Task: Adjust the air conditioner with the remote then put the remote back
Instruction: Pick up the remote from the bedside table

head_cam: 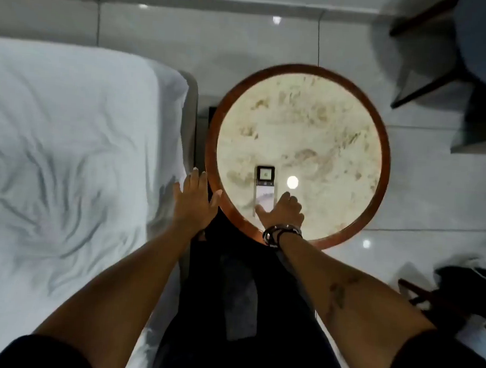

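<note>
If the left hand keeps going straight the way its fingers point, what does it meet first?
The left hand points up the gap between the bed and the round table. Probably the table's wooden rim beside it first, otherwise floor; depth is unclear.

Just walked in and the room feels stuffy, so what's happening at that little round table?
A person is bent over the round marble-topped table beside the bed. Their right hand is on the near end of the remote, which lies flat on the table with its screen end pointing away. Whether they are picking it up or setting it down cannot be told. The left hand is open and empty, fingers spread, at the table's near-left edge next to the bed.
</note>
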